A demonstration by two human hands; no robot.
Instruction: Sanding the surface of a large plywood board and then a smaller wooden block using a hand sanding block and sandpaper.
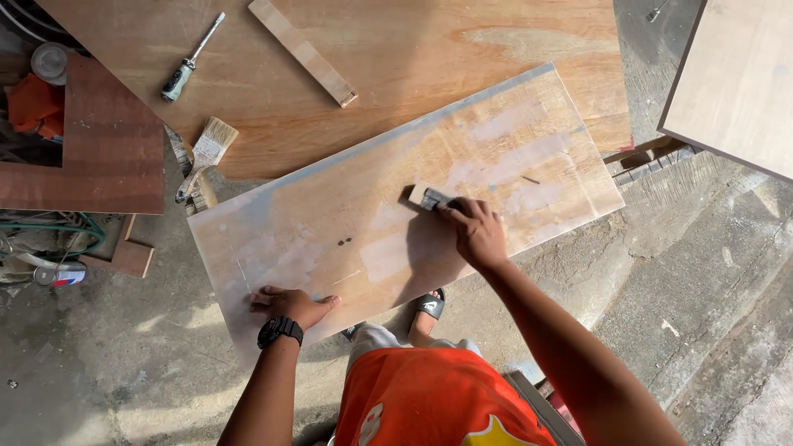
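The person stands over a rectangular plywood panel (396, 223) that lies tilted across the view, its long axis running from about 8 o'clock to 2 o'clock, partly resting on a larger plywood sheet (330, 74) at 12 o'clock and partly over the concrete floor (702, 272).

The right hand (477, 233) is closed around a small flat-bladed tool (434, 198), seemingly a scraper or putty knife, with its working edge touching the panel near the centre. The fingers are curled fully about the handle. The left hand (291, 304), a black watch (279, 330) on its wrist, lies flat with fingers spread on the panel's near edge at about 7 o'clock, bracing it and holding nothing.

The panel surface shows pale, whitish patches among bare wood, most of them on the half toward 2 o'clock. By judgement, the step in hand is working the surface with the blade, either spreading filler or scraping it level; which of the two cannot be told.

The next stroke calls for steady downward pressure from the left hand so the panel does not slide, and a low, even blade angle.

Lying unused: a paintbrush (206, 153) at 10 o'clock, a screwdriver (188, 64) at 11 o'clock, and a wooden strip (301, 51) at 12 o'clock.
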